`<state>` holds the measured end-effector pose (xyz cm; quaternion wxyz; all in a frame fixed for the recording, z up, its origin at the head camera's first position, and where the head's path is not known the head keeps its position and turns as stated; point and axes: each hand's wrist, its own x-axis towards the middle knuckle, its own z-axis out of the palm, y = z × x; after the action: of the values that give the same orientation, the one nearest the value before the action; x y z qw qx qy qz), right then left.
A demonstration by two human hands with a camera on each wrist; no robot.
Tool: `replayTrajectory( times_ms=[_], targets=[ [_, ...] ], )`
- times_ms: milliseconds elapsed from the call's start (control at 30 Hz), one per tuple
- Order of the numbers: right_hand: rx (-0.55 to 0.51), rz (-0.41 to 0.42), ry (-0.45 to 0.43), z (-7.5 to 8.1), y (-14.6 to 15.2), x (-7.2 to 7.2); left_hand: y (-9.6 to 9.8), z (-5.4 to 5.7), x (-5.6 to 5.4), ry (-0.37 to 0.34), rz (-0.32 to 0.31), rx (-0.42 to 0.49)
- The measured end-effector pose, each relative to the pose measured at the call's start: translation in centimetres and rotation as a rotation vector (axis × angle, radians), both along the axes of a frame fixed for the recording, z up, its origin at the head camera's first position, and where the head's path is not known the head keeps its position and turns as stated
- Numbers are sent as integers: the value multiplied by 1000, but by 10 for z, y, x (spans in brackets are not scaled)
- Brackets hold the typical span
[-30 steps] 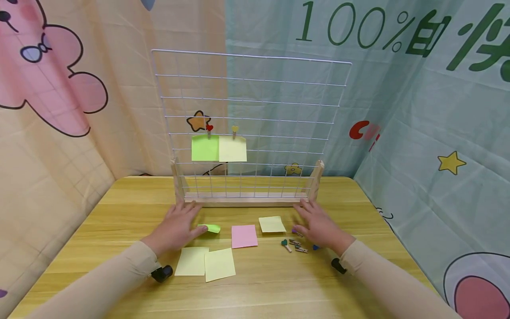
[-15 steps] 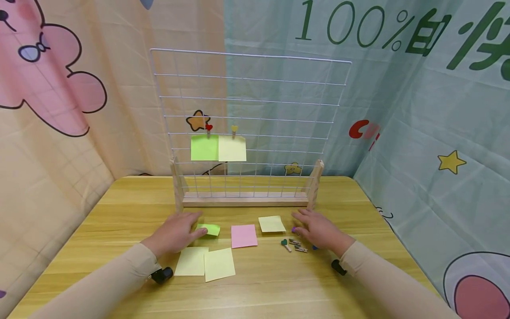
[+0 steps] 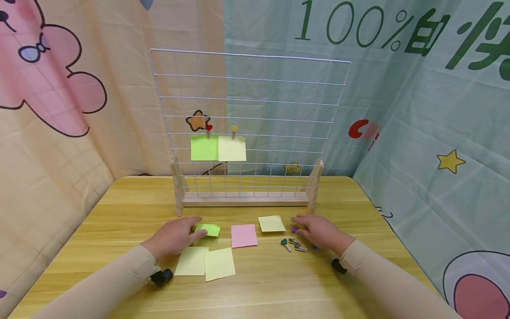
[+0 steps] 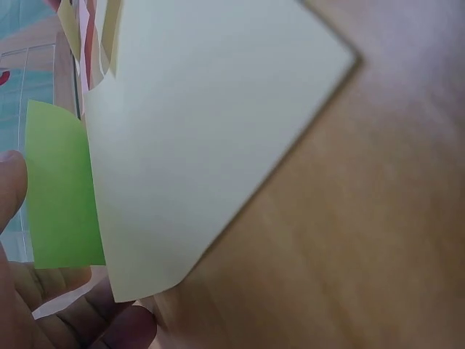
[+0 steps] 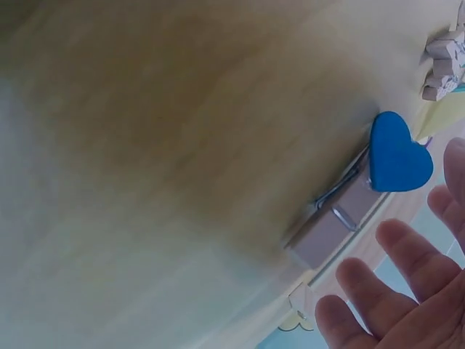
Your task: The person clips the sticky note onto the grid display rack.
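My left hand (image 3: 175,235) is over the table with loosely bent fingers, its thumb overlapping a small green sticky note (image 3: 212,230) in the head view. In the left wrist view, that green note (image 4: 62,189) stands up behind a large pale yellow note (image 4: 196,123), near my thumb and fingers. My right hand (image 3: 322,232) is held low over the table, fingers relaxed and holding nothing. Close by it lies a clothespin with a blue heart (image 5: 399,154), plain in the right wrist view. A pink note (image 3: 244,236) and another yellow note (image 3: 272,224) lie between the hands.
Behind the hands stands a white wire grid (image 3: 255,102) in a wooden base (image 3: 245,202). A green note (image 3: 204,148) and a yellow note (image 3: 232,149) hang on it from heart clothespins. Several small clothespins (image 3: 296,245) lie left of my right hand; two yellow notes (image 3: 219,265) lie in front.
Both hands have drawn back from the feet of the wooden base toward me, their fingers bending a little more. The grid and the notes stay where they were.
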<state>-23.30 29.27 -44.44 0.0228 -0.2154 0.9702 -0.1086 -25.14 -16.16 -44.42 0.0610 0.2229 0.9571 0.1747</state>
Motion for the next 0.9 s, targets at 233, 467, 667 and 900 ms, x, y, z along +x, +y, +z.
replayTrajectory(
  times_ms=[233, 467, 667, 900],
  targets=[
    [16, 42, 2, -2, 4, -3, 0, -1, 1, -9, 12, 33],
    [27, 76, -3, 0, 7, -3, -1, -5, 2, -2, 11, 66],
    [14, 90, -12, 3, 6, -1, 1, -6, 3, 3, 17, 120],
    [34, 97, -16, 4, 6, -1, 3, -10, 0, 4, 42, 139]
  ],
)
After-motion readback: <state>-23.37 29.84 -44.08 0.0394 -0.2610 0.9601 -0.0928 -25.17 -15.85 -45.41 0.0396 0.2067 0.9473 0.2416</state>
